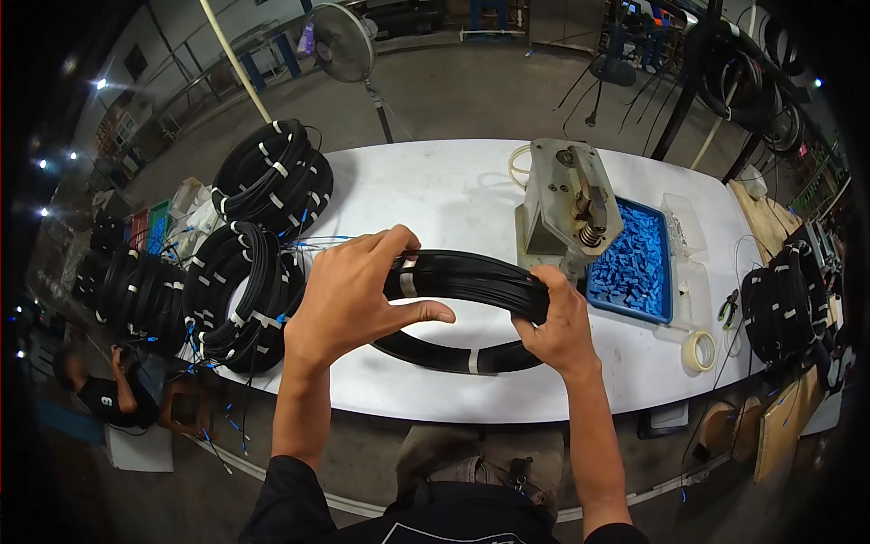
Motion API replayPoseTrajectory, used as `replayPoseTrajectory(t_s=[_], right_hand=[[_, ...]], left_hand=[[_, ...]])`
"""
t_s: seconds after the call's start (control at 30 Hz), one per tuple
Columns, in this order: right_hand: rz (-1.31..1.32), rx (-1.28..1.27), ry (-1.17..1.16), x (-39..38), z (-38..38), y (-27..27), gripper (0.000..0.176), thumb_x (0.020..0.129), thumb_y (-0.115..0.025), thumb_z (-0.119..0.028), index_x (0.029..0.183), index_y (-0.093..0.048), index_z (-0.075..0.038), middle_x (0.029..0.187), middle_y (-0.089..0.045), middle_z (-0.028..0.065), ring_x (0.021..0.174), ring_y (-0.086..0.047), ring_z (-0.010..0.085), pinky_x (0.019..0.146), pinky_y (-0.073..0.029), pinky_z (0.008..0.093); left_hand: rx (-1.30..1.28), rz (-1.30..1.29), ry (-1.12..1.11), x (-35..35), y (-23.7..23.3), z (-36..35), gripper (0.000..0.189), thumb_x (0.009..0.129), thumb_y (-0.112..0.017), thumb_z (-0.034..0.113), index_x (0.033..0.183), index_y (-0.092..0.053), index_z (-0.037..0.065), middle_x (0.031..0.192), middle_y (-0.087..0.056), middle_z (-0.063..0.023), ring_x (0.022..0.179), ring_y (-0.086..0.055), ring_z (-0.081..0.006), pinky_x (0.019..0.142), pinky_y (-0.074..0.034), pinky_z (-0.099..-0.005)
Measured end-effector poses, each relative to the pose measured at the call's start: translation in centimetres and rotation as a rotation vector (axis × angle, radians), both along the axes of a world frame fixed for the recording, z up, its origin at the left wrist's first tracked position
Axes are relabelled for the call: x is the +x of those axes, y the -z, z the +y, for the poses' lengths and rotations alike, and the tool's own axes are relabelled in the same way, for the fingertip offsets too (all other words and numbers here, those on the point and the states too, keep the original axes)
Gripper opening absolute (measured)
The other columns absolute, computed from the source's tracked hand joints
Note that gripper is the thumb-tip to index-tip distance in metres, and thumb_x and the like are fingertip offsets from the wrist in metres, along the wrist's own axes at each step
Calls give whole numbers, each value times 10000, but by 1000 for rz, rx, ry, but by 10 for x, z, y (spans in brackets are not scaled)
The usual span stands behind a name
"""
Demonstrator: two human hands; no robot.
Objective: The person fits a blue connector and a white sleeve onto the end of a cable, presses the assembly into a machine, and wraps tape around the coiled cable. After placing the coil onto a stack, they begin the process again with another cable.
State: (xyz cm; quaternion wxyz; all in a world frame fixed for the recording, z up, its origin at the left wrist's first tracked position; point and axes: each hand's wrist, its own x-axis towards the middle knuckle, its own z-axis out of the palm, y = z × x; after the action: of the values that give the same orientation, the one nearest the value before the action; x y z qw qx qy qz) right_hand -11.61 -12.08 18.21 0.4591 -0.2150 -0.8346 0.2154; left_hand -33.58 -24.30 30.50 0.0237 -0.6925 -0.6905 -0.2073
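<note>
A coil of black cable (pixel 480 277), bound with white tape bands, is in front of me over the white table. Its far side is raised, and its near side lies low by the table. My right hand (pixel 555 325) grips the coil's right side, thumb and fingers closed round the bundle. On the left, my left hand (pixel 352 292) holds the coil in a wide curve, its fingers over the top beside a tape band and its thumb stretched out below. Part of the coil is hidden behind that hand. A metal press-like machine (pixel 566 195) stands just beyond my right hand.
A blue tray (pixel 672 272) of small blue parts stands right of the machine, near a tape roll (pixel 698 351) and green-handled pliers (pixel 729 309). More taped cable coils (pixel 240 295) are stacked left. Another coil bundle (pixel 787 304) is at the right edge. A person (pixel 113 399) sits lower left.
</note>
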Motion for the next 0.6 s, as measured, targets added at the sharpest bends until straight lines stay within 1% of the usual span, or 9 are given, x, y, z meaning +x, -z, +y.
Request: replayPoseTrajectory(t_s=[0.1,0.17,0.2,0.33,0.4,0.47,0.5,0.57,0.6], right_hand=[[7,-9,-8,-1,0,-4,571,666,-738,-37,1156,-451,-97,1001,-618,146,862,-636,350,742,-526,403],[34,59,-34,-2,0,-8,574,692,-776,-88,1157,-440,-76,1025,-624,151,879,-646,330,752,-531,384],[35,57,-32,-1,1,-4,574,692,-776,-88,1157,-440,-76,1025,-624,151,879,-646,330,752,-531,384],[160,-125,-81,0,-1,5,661,707,-808,-140,1213,-395,-37,1058,-623,146,889,-658,301,752,-535,373],[198,-190,-100,1,-2,2,694,703,-816,-145,1231,-381,-29,1066,-622,143,889,-660,297,747,-536,372],[138,-274,-126,6,-3,-4,784,677,-836,-154,1275,-344,-32,1131,-586,152,932,-641,291,799,-528,374],[139,-276,-124,8,-1,-6,784,677,-836,-154,1275,-344,-32,1131,-586,152,932,-641,291,799,-528,374],[-15,-217,-46,16,4,-8,864,644,-855,-156,1304,-314,-26,1161,-549,168,972,-613,287,882,-500,377],[-71,-273,-71,20,9,0,1001,606,-879,-129,1377,-245,-50,1306,-450,147,1102,-503,245,981,-407,364]], left_hand=[[-15,-15,-11,2,-2,5,668,587,-830,538,1004,-636,54,894,-686,-94,837,-679,-283,741,-520,-359],[3,-85,45,-3,3,9,571,623,-844,455,977,-650,51,909,-692,-84,853,-680,-280,757,-520,-354],[1,-99,55,-5,3,9,460,644,-859,321,948,-659,40,938,-692,-73,886,-681,-269,784,-517,-346],[-50,-200,92,-20,11,19,405,624,-871,196,922,-658,22,1019,-685,-78,897,-668,-245,814,-509,-328],[-24,-193,115,-22,12,18,404,636,-865,187,935,-653,18,1017,-685,-87,887,-665,-245,816,-509,-330],[-1,-188,139,-24,14,16,402,647,-859,179,948,-648,14,1016,-684,-96,877,-662,-245,818,-509,-333],[-22,-262,156,-25,15,15,416,659,-854,182,975,-644,11,1000,-685,-105,882,-665,-245,821,-509,-335],[-45,-337,174,-26,18,11,430,671,-848,186,1001,-639,8,985,-685,-114,887,-667,-244,824,-510,-337],[-68,-328,147,-26,21,9,453,677,-845,204,1023,-632,3,967,-686,-115,877,-669,-237,814,-512,-332]])
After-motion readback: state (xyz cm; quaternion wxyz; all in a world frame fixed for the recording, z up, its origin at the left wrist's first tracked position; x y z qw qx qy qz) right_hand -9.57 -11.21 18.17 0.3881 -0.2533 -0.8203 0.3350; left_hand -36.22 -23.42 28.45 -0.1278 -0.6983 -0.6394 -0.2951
